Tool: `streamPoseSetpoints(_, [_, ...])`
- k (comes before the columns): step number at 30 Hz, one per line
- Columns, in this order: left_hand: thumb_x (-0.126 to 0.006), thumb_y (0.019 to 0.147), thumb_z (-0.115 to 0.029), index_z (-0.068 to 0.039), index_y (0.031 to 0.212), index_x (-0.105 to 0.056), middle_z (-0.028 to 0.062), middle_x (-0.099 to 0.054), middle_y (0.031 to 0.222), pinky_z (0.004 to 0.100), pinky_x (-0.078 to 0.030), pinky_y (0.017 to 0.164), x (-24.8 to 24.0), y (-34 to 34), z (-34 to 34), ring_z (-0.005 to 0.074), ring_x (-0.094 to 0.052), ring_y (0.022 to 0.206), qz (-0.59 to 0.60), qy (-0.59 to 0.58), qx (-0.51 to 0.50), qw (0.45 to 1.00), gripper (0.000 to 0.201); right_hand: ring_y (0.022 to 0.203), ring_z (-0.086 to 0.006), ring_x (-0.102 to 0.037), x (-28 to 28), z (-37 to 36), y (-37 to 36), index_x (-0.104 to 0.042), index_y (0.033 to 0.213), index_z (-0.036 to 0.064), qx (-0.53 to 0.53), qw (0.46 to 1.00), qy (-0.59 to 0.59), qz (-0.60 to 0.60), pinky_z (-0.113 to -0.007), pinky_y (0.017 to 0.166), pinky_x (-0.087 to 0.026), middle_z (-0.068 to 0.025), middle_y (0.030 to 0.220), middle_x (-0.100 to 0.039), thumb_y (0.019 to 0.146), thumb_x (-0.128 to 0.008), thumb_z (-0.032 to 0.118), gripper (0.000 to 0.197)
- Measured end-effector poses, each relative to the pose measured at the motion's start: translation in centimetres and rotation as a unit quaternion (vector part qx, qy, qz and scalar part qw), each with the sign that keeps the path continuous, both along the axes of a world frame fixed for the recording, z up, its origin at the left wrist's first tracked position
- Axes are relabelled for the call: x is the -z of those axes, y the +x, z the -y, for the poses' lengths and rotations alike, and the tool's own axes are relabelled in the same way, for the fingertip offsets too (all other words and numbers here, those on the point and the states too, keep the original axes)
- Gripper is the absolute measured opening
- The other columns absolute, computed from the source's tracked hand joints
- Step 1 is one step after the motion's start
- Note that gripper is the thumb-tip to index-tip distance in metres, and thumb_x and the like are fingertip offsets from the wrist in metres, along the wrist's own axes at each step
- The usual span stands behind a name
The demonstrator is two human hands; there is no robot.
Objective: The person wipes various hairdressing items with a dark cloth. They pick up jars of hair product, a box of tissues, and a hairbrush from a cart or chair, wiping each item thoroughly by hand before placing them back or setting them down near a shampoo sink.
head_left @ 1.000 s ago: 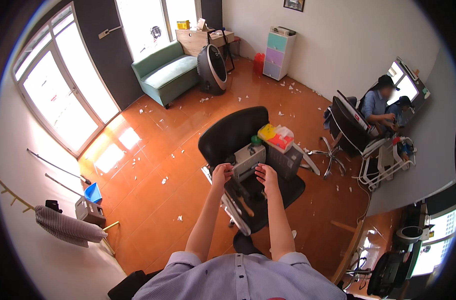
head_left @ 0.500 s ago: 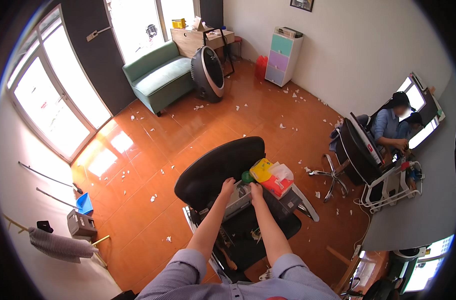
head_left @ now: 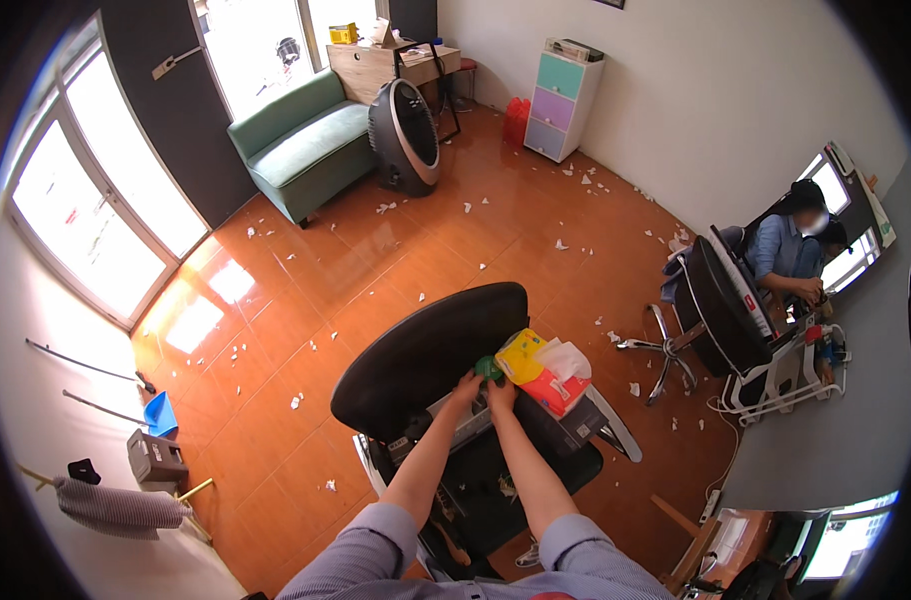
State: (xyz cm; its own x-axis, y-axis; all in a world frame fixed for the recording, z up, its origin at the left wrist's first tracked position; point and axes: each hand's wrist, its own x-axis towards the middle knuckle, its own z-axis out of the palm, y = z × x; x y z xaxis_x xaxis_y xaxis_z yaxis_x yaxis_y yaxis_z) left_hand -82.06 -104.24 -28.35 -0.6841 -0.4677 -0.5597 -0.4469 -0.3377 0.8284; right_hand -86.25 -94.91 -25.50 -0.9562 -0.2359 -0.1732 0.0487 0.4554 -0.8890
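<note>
A small round green object [head_left: 488,367] lies against the tissue pack on a black office chair [head_left: 425,355]; its kind is too small to make out. At its near left side my left hand [head_left: 465,388] has its fingers bent in on it. My right hand [head_left: 501,398] is close beside, fingers curled, their tips touching the object's near side. The yellow and red tissue pack [head_left: 545,375], with a white tissue sticking out, rests on a dark box [head_left: 572,430] right of my hands. Beneath my wrists is a grey box-like item [head_left: 472,428], partly hidden by my forearms.
White paper scraps [head_left: 297,402] are scattered over the orange tile floor [head_left: 275,440]. A person [head_left: 787,250] sits at the right by another black chair [head_left: 720,310]. Farther off stand a green sofa [head_left: 310,145], a round dark appliance [head_left: 405,135] and a pastel drawer cabinet [head_left: 563,105].
My hands have come closer together, and my left hand has moved right, to the green object. The view has shifted slightly. The seated person stays in place.
</note>
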Motion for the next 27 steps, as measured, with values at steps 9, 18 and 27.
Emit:
streamPoseSetpoints(9, [-0.053,0.087,-0.018,-0.005,0.115,-0.044,0.0136,-0.055,0.105,0.0335,-0.044,0.079,-6.3,0.7,-5.0,0.022,-0.054,0.094,-0.031,-0.001,-0.218,0.975,0.032,0.105,-0.03,-0.051,-1.7,-1.5,1.0,-0.048,0.111,0.0022,0.076,0.985,-0.082,0.129,-0.037,0.088,-0.04,-0.015,0.116,-0.051,0.078,-0.066,0.02,0.042])
streamPoseSetpoints(18, [-0.064,0.082,-0.018,-0.007,0.109,-0.048,0.0062,-0.056,0.099,0.0288,-0.047,0.078,-15.4,11.4,-5.2,0.0141,-0.057,0.088,-0.171,0.141,-0.197,0.955,0.034,0.085,-0.0165,-0.057,-12.0,-5.5,8.0,-0.049,0.114,0.0054,0.023,0.876,-0.343,0.339,-0.03,0.076,-0.047,-0.0055,0.097,-0.058,0.077,-0.069,0.013,0.043])
streamPoseSetpoints(27, [-0.057,0.086,-0.017,-0.008,0.111,-0.048,0.0054,-0.056,0.103,0.0316,-0.048,0.082,-22.5,26.4,-11.3,0.0159,-0.058,0.089,-0.244,0.19,-0.092,0.947,0.028,0.075,-0.0095,-0.056,-20.8,-14.7,21.8,-0.058,0.105,0.0046,-0.035,0.883,-0.357,0.304,-0.024,0.07,-0.048,0.0001,0.085,-0.059,0.078,-0.068,0.015,0.031])
